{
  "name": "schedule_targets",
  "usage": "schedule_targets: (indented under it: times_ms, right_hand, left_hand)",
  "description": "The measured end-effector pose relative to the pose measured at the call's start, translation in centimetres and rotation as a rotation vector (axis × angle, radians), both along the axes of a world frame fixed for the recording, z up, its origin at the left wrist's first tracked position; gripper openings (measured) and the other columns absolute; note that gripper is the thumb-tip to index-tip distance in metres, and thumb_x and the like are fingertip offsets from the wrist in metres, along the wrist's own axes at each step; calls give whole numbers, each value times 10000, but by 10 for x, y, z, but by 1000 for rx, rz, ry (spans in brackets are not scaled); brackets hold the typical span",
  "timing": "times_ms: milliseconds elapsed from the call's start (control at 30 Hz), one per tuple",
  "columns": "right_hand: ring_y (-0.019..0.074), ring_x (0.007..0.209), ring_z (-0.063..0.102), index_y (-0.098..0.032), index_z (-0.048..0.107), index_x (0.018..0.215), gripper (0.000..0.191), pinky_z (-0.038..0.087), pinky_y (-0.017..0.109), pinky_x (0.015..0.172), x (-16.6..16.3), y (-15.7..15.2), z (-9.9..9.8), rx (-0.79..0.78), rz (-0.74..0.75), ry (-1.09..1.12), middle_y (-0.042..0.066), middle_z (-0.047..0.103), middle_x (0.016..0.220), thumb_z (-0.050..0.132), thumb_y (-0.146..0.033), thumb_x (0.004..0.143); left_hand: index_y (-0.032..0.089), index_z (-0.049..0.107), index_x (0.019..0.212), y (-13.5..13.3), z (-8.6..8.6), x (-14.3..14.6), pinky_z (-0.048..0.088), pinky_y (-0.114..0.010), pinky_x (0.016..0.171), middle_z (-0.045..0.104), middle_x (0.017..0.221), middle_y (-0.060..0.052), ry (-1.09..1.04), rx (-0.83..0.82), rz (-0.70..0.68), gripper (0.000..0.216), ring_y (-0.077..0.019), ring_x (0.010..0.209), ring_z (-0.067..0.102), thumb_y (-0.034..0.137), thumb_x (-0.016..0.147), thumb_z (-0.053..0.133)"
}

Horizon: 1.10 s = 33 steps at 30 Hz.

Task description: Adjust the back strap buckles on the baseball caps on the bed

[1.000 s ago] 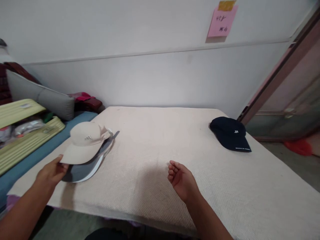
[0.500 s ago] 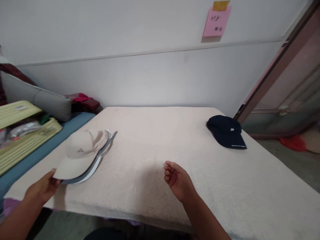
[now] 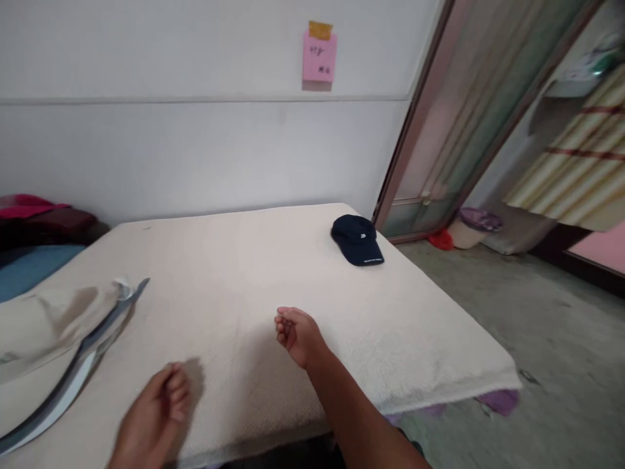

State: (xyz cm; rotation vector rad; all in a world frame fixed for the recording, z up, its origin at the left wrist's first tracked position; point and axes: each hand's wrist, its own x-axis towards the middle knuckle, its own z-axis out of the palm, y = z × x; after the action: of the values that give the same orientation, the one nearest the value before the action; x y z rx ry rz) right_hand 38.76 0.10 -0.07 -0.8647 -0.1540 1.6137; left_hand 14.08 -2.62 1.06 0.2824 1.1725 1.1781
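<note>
My left hand [image 3: 155, 417] hovers low over the front of the covered table, its fingers curled in with nothing showing in them. To its left lies a stack of caps, a beige cap [image 3: 39, 326] on top with grey and white brims under it; the frame's left edge cuts the stack off. My right hand [image 3: 297, 335] is above the middle of the table, fingers bent into a loose fist and no object visible in it. Farther back on the right sits a navy cap [image 3: 356, 240] with a small white emblem, its brim facing toward me and right. Neither hand touches a cap.
A cream cloth [image 3: 234, 260] covers the table, which ends in front of a white wall. On the wall hangs a pink note [image 3: 319, 58]. At right stand a sliding door [image 3: 434, 130] and a bin [image 3: 471, 228] on the concrete floor.
My left hand has let go of the cap stack's brim and moved right, closing. My view has turned right, so the caps appear farther left. My right hand keeps its curled shape.
</note>
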Motion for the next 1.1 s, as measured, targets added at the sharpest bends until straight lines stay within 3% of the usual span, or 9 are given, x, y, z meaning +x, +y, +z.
schedule_targets:
  times_ms: [100, 167, 300, 433, 567, 667, 833, 967, 1100]
  right_hand:
    - [86, 465, 509, -146, 540, 765, 154, 367, 178, 413, 38, 8, -9, -7, -117, -8, 6, 578, 571, 661, -157, 671]
    - [85, 451, 502, -158, 513, 730, 162, 363, 176, 400, 70, 12, -17, -5, -212, -17, -1, 570, 550, 668, -172, 683]
    - [80, 455, 494, -174, 464, 689, 167, 375, 172, 403, 143, 19, -29, 3, -399, -33, -16, 545, 535, 621, -183, 743]
    - [78, 513, 514, -157, 469, 692, 160, 404, 172, 437, 206, 37, -38, -7, -529, -35, -13, 539, 583, 551, -185, 826]
    - [64, 520, 501, -122, 536, 791, 199, 423, 184, 457, 247, 62, -43, -24, -589, -28, -27, 531, 667, 497, -281, 903]
    - [54, 491, 473, -121, 543, 810, 212, 410, 178, 442, 264, 78, -46, -41, -602, -20, -35, 518, 658, 485, -297, 913]
    - [35, 401, 384, -144, 461, 679, 255, 351, 161, 399, 271, 92, -47, -56, -562, -24, -64, 446, 536, 443, -208, 925]
    - [33, 362, 341, -175, 403, 634, 268, 331, 166, 393, 261, 85, -44, -7, -532, -50, -71, 418, 452, 464, -117, 889]
    - [38, 348, 325, -191, 377, 632, 264, 316, 172, 385, 231, 67, -37, 46, -490, -60, -85, 389, 424, 512, -121, 847]
  left_hand:
    - [141, 566, 664, -2, -6, 75, 363, -155, 355, 463, 520, 37, 40, 119, -182, 107, -63, 409, 405, 165, 764, 597]
    - [130, 604, 706, -3, -19, 102, 399, -157, 394, 504, 561, 20, 78, 110, -236, 85, -69, 451, 448, 198, 750, 632]
    - [132, 629, 739, 5, -39, 119, 428, -168, 423, 537, 614, 5, 52, 51, -227, 34, -70, 473, 478, 165, 745, 635]
    - [129, 635, 709, 16, -42, 127, 423, -169, 410, 524, 590, 4, 39, 63, -221, 37, -71, 460, 469, 148, 741, 636]
    - [127, 643, 720, 17, -42, 132, 429, -176, 424, 526, 593, 2, 36, 49, -230, 46, -74, 463, 475, 169, 730, 661]
    - [132, 637, 724, 15, -44, 134, 431, -175, 438, 527, 593, 5, 51, 30, -232, 52, -72, 465, 475, 177, 746, 650]
    - [147, 625, 722, 15, -43, 142, 400, -176, 401, 543, 599, 0, 8, -66, -229, 53, -75, 456, 485, 167, 771, 622]
    - [137, 626, 709, 15, -38, 144, 376, -179, 363, 544, 583, -7, -42, -110, -220, 84, -73, 425, 472, 135, 784, 587]
    - [128, 628, 712, 19, -33, 138, 402, -181, 374, 561, 587, -12, -50, -96, -214, 101, -76, 428, 497, 122, 796, 571]
